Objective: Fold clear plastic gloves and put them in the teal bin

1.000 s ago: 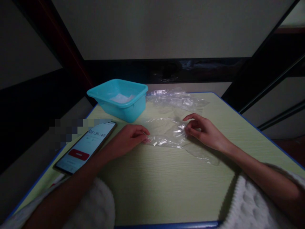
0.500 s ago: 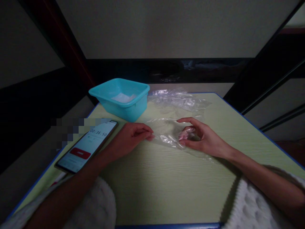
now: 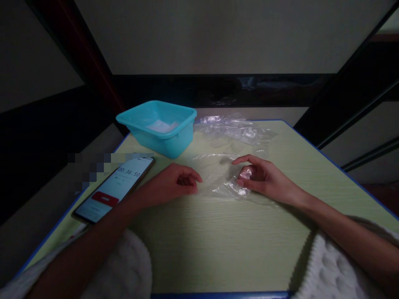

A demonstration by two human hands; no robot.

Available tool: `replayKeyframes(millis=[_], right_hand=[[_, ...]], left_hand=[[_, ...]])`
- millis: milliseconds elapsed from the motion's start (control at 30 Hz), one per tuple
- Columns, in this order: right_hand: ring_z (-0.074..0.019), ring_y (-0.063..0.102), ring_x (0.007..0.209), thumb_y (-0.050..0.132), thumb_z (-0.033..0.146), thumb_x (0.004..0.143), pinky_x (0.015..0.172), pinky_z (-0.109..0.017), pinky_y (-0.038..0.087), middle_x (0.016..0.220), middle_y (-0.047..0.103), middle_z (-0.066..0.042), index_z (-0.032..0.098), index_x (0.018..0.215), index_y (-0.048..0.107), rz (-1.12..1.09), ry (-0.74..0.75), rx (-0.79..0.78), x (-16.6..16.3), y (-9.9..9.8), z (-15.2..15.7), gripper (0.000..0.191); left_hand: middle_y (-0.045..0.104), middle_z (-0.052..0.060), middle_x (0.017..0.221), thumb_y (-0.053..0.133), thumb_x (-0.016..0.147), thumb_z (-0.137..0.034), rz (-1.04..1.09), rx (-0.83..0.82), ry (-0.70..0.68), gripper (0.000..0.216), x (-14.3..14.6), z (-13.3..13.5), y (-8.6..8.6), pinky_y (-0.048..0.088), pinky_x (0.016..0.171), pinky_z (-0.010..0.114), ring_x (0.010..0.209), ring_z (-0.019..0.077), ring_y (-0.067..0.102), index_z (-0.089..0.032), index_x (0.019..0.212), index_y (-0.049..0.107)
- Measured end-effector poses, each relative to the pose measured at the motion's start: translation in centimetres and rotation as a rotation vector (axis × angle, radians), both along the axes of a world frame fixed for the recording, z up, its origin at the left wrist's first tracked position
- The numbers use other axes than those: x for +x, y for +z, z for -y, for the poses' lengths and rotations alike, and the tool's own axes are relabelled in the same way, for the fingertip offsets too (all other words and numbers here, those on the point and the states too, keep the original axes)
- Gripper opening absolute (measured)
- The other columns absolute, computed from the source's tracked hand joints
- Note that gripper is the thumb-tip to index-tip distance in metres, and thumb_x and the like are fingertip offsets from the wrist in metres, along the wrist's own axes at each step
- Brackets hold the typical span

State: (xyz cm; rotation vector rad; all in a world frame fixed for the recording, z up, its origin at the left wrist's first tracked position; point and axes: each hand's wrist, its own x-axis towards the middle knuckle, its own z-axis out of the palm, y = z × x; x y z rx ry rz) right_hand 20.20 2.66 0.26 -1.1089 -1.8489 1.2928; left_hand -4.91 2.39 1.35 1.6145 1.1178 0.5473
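Note:
A clear plastic bag (image 3: pixel 218 190) lies thin and crinkled on the pale table, stretched between my hands. My left hand (image 3: pixel 173 182) is at the bag's left edge, thumb and index finger apart with the other fingers curled behind them. On the other side, my right hand (image 3: pixel 269 179) grips the bag's bunched right part between the thumb and curled fingers, its index finger raised and stretched out above. Part of the plastic shows through the gap between these fingers. More crumpled clear plastic (image 3: pixel 246 133) lies just beyond the bag.
At the back left stands a turquoise plastic basin (image 3: pixel 174 143) with some white, papery material (image 3: pixel 162 126) inside. A phone (image 3: pixel 115 189) with a timer on its screen lies beside my left forearm. The wooden-look table (image 3: pixel 215 249) has a blue edge, with a wall behind.
My left finger and thumb have parted from their pinch on the bag's left edge. The plastic has shifted slightly and bunched more at my right hand, which stays almost in place.

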Motion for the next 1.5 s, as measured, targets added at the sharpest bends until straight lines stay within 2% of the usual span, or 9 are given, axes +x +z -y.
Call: replayKeyframes(millis=[300, 500, 633, 767, 833, 967, 1133, 1300, 1500], right_hand=[[-0.0086, 0.043, 0.050, 0.059, 0.024, 0.075, 0.046, -0.021, 0.034, 0.059, 0.046, 0.007, 0.018, 0.103, 0.048, 0.128, 0.007, 0.109, -0.4, -0.1, 0.7, 0.030], [-0.0104, 0.046, 0.052, 0.058, 0.026, 0.076, 0.047, -0.022, 0.037, 0.061, 0.048, 0.005, 0.018, 0.103, 0.049, 0.152, -0.036, 0.164, -0.3, -0.2, 0.5, 0.030], [-0.0138, 0.054, 0.065, 0.058, 0.022, 0.077, 0.059, -0.026, 0.045, 0.074, 0.057, 0.000, 0.018, 0.101, 0.050, 0.209, -0.135, 0.379, -0.1, -0.3, 0.4, 0.026], [-0.0159, 0.057, 0.079, 0.057, 0.016, 0.077, 0.072, -0.029, 0.046, 0.091, 0.061, -0.005, 0.018, 0.094, 0.054, 0.250, -0.174, 0.603, -0.1, -0.1, 0.5, 0.017], [-0.0140, 0.057, 0.071, 0.056, 0.016, 0.078, 0.065, -0.026, 0.047, 0.085, 0.060, -0.003, 0.018, 0.091, 0.054, 0.242, -0.152, 0.565, -0.2, 0.2, 0.7, 0.012], [-0.0095, 0.051, 0.053, 0.056, 0.023, 0.081, 0.046, -0.022, 0.040, 0.076, 0.057, 0.000, 0.017, 0.092, 0.052, 0.218, -0.115, 0.369, -0.3, 0.5, 1.0, 0.013], [-0.0097, 0.052, 0.058, 0.060, 0.028, 0.078, 0.051, -0.023, 0.043, 0.078, 0.055, 0.000, 0.017, 0.100, 0.048, 0.039, 0.015, 0.169, -0.5, 0.0, 1.0, 0.027], [-0.0103, 0.051, 0.060, 0.057, 0.019, 0.078, 0.055, -0.024, 0.044, 0.070, 0.053, 0.002, 0.018, 0.101, 0.047, -0.021, 0.039, 0.148, -0.8, -0.4, 0.9, 0.026], [-0.0067, 0.050, 0.050, 0.054, 0.024, 0.081, 0.043, -0.021, 0.041, 0.079, 0.050, 0.002, 0.019, 0.102, 0.044, -0.053, -0.046, 0.124, -0.8, -0.4, 0.8, 0.023]], left_hand=[[0.064, -0.001, 0.068, 0.060, 0.068, -0.031, -0.052, -0.065, -0.088, 0.027, 0.0, 0.1, -0.1, 0.040, 0.055, 0.021, 0.062, 0.0128, 0.057, -0.014, 0.089, 0.060], [0.062, -0.002, 0.066, 0.064, 0.064, -0.028, -0.077, -0.045, -0.109, 0.032, 0.4, 0.5, -0.1, 0.039, 0.054, 0.022, 0.059, 0.0124, 0.055, -0.013, 0.092, 0.061], [0.063, -0.002, 0.064, 0.062, 0.063, -0.022, -0.095, -0.045, -0.076, 0.029, 0.8, 0.8, -0.1, 0.040, 0.054, 0.021, 0.058, 0.0122, 0.056, -0.012, 0.091, 0.061], [0.063, -0.003, 0.063, 0.063, 0.063, -0.019, -0.116, -0.024, -0.058, 0.028, 1.0, 0.9, -0.2, 0.040, 0.052, 0.021, 0.057, 0.0119, 0.055, -0.012, 0.090, 0.061], [0.063, -0.002, 0.064, 0.062, 0.064, -0.020, -0.124, 0.002, -0.053, 0.028, 1.0, 0.9, -0.3, 0.040, 0.053, 0.021, 0.058, 0.0123, 0.055, -0.012, 0.092, 0.061], [0.062, -0.002, 0.067, 0.060, 0.069, -0.024, -0.099, 0.042, -0.048, 0.026, 1.2, 1.1, -0.2, 0.040, 0.055, 0.022, 0.060, 0.0124, 0.055, -0.012, 0.092, 0.061], [0.066, 0.001, 0.080, 0.063, 0.070, -0.026, -0.012, 0.119, -0.100, 0.032, 2.0, 1.8, -0.1, 0.041, 0.063, 0.024, 0.068, 0.0132, 0.054, -0.014, 0.099, 0.060], [0.066, 0.005, 0.102, 0.061, 0.072, -0.026, 0.043, 0.044, -0.186, 0.066, 3.0, 2.8, -0.3, 0.040, 0.077, 0.029, 0.080, 0.0155, 0.055, -0.016, 0.131, 0.035], [0.065, 0.004, 0.104, 0.063, 0.070, -0.025, 0.034, 0.031, -0.165, 0.076, 3.3, 3.3, -1.0, 0.039, 0.080, 0.031, 0.083, 0.0163, 0.054, -0.022, 0.137, 0.027]])
